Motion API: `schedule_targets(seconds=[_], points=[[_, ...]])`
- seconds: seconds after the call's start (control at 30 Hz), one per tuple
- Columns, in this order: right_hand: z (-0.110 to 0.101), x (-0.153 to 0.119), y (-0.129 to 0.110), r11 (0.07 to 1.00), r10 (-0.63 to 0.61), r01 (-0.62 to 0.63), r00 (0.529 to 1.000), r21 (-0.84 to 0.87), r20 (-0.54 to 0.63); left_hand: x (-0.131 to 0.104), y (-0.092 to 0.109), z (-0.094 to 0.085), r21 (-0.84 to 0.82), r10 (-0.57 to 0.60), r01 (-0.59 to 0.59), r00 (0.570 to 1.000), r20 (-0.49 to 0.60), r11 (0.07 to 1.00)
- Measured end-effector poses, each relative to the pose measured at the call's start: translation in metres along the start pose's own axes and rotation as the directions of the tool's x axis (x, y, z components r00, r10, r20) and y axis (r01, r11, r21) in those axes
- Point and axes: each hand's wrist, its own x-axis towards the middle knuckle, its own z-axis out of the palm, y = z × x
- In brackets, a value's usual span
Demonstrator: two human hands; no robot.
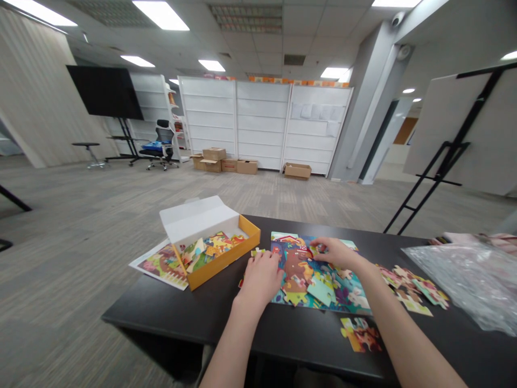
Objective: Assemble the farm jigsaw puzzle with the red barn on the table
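Observation:
A colourful jigsaw puzzle (291,269) lies on the dark table, with several loose pieces on top of it, including a pale green puzzle piece (322,290). My left hand (262,272) rests palm down over its left edge, fingers stretched forward, with other pieces partly hidden beside it. Near the puzzle's upper middle, my right hand (331,252) has its thumb and fingers pinched on a puzzle piece (312,251), mostly covered by the fingertips. Between my forearms, close to the front edge, sits a small cluster of joined pieces (361,335).
An open yellow box (226,265) holding puzzle pieces stands at the left, its white lid raised, over a printed picture sheet (161,264). More loose pieces (416,291) lie right of my right forearm. A clear plastic bag (464,275) covers the table's right end.

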Motion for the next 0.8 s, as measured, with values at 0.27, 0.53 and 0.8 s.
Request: schedule_targets(seconds=[0.27, 0.53, 0.8], points=[[0.001, 0.001, 0.003, 1.000, -0.016, 0.016, 1.000, -0.012, -0.017, 0.000, 0.000, -0.001, 0.010, -0.003, 0.003, 1.000, 0.015, 1.000], [0.001, 0.001, -0.004, 1.000, -0.021, 0.021, 1.000, 0.003, 0.002, 0.001, 0.001, -0.001, 0.013, 0.006, -0.007, 1.000, 0.012, 1.000], [-0.046, -0.019, 0.033, 0.986, 0.132, -0.096, 0.951, 0.140, -0.280, 0.002, -0.007, 0.001, -0.012, -0.003, 0.003, 1.000, -0.001, 1.000]])
